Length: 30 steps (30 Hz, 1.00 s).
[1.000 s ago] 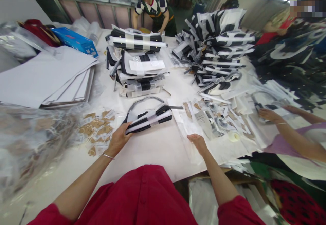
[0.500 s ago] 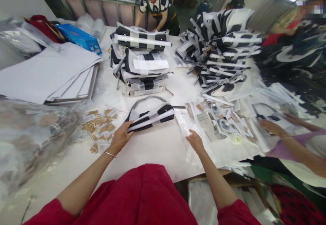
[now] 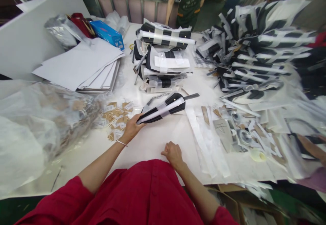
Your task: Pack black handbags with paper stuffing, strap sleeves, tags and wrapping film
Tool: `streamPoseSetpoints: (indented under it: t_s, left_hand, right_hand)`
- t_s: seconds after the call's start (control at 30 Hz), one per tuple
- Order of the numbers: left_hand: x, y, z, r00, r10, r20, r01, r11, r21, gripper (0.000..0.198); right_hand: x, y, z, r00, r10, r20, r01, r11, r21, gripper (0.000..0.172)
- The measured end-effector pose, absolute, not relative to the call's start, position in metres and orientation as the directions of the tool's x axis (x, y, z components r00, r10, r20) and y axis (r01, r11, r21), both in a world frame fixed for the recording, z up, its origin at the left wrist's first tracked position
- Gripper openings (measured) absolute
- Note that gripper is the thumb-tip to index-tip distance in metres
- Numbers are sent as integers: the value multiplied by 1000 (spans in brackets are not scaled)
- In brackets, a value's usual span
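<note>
Grips the near-left end of a folded black bag [image 3: 164, 109] in the left hand [image 3: 132, 127], at twelve o'clock of the red shirt [image 3: 145, 197], pointing the far end toward two o'clock. Holds the right hand [image 3: 173, 153] curled into a loose fist, apart from the bag, at four o'clock of the left. Has stacked wrapped bags [image 3: 166, 70] at twelve o'clock beyond, paper tags [image 3: 110, 116] at ten o'clock of the left hand, white strips [image 3: 201, 143] toward three o'clock of the right.

You see the pale surface [image 3: 150, 140] in bright, diffuse light, the background dimmer beyond its far edge, clear plastic [image 3: 28, 133] shining softly at its left edge, blur smearing its right.
</note>
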<state>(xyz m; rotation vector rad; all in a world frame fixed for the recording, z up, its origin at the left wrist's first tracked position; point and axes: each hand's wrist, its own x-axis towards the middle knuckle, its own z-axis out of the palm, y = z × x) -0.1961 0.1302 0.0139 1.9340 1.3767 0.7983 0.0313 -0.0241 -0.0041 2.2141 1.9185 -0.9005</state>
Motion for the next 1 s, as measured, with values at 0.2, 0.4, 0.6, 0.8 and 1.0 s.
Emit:
streamPoseSetpoints:
  t_s: [0.2, 0.4, 0.6, 0.8, 1.0]
  left_hand:
    - [-201, 134, 13, 246, 964, 97, 532, -218, 818, 48]
    - [-203, 134, 11, 233, 968, 93, 497, -201, 844, 48]
    - [-205, 130, 8, 266, 951, 158, 532, -281, 799, 45]
    - [-198, 111, -5, 482, 799, 360, 529, -593, 607, 43]
    - [-183, 85, -36, 680, 575, 455, 453, -817, 356, 34]
  right_hand:
    - [51, -25, -13, 154, 945, -287, 858, -272, -435, 33]
    - [48, -5, -58, 407, 911, -63, 857, -405, -319, 68]
    - [-7, 21, -72, 41, 998, 49, 927, -19, -374, 71]
    - [1, -6, -35, -80, 984, 159, 845, 152, -513, 51]
    - [14, -23, 37, -293, 902, 316, 638, 431, -639, 33]
